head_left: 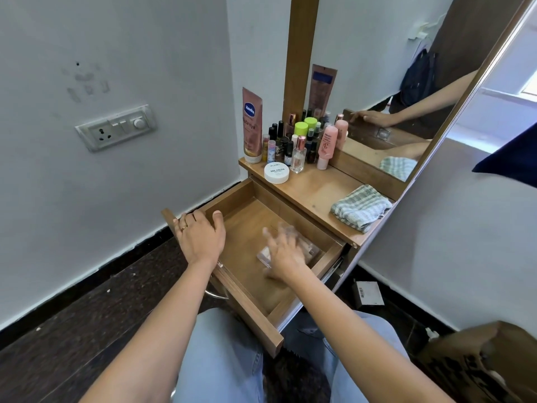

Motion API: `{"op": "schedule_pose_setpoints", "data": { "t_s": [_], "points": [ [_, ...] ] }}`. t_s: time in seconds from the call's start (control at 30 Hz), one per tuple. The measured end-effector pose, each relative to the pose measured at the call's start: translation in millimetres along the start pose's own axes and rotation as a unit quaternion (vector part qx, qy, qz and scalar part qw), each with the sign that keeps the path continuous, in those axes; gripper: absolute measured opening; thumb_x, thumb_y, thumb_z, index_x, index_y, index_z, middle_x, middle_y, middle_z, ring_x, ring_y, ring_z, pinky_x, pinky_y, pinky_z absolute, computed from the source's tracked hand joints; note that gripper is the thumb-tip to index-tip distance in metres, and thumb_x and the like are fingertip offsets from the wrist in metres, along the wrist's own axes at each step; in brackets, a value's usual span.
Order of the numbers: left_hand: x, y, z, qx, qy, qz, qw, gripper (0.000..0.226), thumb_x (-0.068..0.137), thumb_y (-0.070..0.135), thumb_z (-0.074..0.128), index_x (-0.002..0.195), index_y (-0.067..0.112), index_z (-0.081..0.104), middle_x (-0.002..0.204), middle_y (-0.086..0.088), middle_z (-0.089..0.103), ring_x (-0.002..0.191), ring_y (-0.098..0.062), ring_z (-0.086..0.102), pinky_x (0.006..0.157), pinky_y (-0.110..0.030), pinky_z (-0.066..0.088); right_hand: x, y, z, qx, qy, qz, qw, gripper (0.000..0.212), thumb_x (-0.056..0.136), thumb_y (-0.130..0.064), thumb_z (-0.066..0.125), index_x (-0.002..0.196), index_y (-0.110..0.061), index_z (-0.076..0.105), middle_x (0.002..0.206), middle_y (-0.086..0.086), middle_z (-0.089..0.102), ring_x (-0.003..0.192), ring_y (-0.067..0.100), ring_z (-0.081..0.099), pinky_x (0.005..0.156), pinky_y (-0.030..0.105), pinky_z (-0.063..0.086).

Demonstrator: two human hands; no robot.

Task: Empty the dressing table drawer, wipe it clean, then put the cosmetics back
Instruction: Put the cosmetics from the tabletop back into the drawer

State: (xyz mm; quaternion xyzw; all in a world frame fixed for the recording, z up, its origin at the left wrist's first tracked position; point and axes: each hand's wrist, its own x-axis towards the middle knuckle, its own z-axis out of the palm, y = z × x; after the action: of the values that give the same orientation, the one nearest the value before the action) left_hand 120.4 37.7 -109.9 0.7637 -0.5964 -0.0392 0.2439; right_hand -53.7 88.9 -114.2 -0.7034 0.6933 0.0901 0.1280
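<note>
Pink Vaseline tube (251,126), white jar (276,173) (NAIL POLISH), wooden drawer (247,245)

walls: pale grey-white (116,39) | 1 switch panel (116,128) on left wall | floor: dark speckled stone (87,301) | tall wood-framed mirror (406,82) | bright window (529,90) at right

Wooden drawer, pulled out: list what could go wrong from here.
The right hand is blurred over the clear plastic cosmetics packet; a hasty grasp may fumble it.
The round white nail-polish tub sits at the tabletop edge above the wooden drawer; a nudge could tip it in.
The left hand resting on the far-extended drawer front might strain it.
</note>
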Motion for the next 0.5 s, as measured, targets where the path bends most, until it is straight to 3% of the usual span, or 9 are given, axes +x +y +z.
{"op": "schedule_pose_setpoints", "data": {
  "t_s": [0.07, 0.2, 0.5],
  "points": [
    [0.0, -0.3, 0.2, 0.004, -0.001, 0.000, 1.000, 0.060, 0.097, 0.046, 0.030, 0.117, -0.002, 0.059, 0.131, -0.025, 0.055, 0.134, -0.036, 0.038, 0.118, -0.046, 0.016, 4.5, -4.4, 1.8, 0.001, -0.023, -0.056, 0.998, 0.080, 0.094, -0.034, 0.053, 0.153, -0.026, -0.001, 0.159, 0.010, -0.013, 0.144, 0.041, -0.010, 0.114, 0.058, 0.011],
    [-0.1, 1.2, -1.2, 0.002, -0.002, 0.004, 1.000, 0.059, 0.097, 0.046, 0.031, 0.119, -0.002, 0.059, 0.133, -0.025, 0.054, 0.135, -0.035, 0.037, 0.118, -0.046, 0.015, 7.4, -7.7, 10.3, -0.004, -0.034, -0.012, 0.999, 0.054, 0.098, -0.027, 0.046, 0.147, -0.017, 0.027, 0.160, 0.007, 0.005, 0.143, 0.045, -0.004, 0.112, 0.059, 0.018],
    [-0.8, 1.3, -1.5, -0.004, -0.001, 0.005, 1.000, 0.059, 0.098, 0.045, 0.032, 0.119, -0.003, 0.059, 0.132, -0.025, 0.055, 0.135, -0.035, 0.038, 0.119, -0.046, 0.015, 2.2, 0.9, 11.0, 0.002, -0.048, 0.069, 0.996, 0.062, 0.095, -0.019, 0.049, 0.147, -0.009, 0.016, 0.159, 0.006, 0.005, 0.143, 0.045, 0.001, 0.109, 0.060, 0.024]
  ]
}}
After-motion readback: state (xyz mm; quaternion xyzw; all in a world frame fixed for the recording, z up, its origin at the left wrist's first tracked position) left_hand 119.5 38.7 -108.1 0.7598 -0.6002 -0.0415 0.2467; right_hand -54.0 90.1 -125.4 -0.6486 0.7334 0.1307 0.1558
